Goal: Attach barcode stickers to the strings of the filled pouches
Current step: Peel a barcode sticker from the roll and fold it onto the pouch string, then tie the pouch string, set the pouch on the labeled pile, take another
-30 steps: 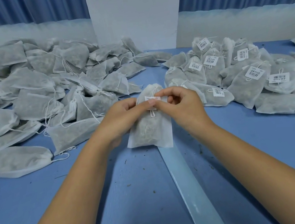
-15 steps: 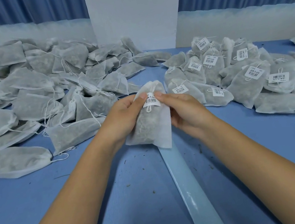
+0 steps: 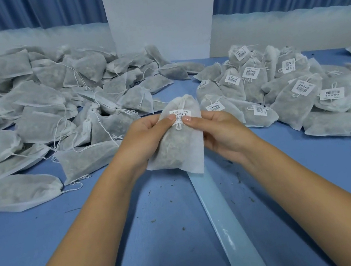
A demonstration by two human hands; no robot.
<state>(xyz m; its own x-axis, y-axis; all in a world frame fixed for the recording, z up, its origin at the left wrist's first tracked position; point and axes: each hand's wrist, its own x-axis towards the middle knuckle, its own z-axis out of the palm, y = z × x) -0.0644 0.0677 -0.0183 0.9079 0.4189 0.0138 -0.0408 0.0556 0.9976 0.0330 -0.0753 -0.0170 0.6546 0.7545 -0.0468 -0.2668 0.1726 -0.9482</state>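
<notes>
One pouch point(image 3: 179, 150) in hand, held just above the blue surface point(image 3: 140, 231), gathered neck pointing away from the person.

- Left hand point(image 3: 144, 135) cups the pouch's left side and right hand point(image 3: 218, 130) its right, fingers curled behind the fabric.
- Each grip is closed on the pouch. Both thumb tips press on the barcode sticker point(image 3: 180, 115).
- The sticker sits across the string point(image 3: 178, 126) just below the neck, print facing up. A small loop of string hangs out under its lower edge.
- Cannot tell whether the sticker is wrapped fully round the string or only laid over it.

Step in hand, by my reading: the sticker is on and is being pressed down, so this is the sealing end of one pouch's cycle.

Next move calls for:
- A firm squeeze across the whole label so it bonds round the string, not to the pouch fabric.
- Then setting the pouch with the labelled heap point(image 3: 291, 95), near on the right.
- Then taking a bare one from the unlabelled heap point(image 3: 40, 123) on the left, picking its string free of the tangle.

No sticker sheet or roll is in view, so where the next label comes from is unknown.

The left heap looks the larger, so plenty remains. A pale strip point(image 3: 227, 224) runs down the surface under the hands, with dry flecks scattered beside it.
</notes>
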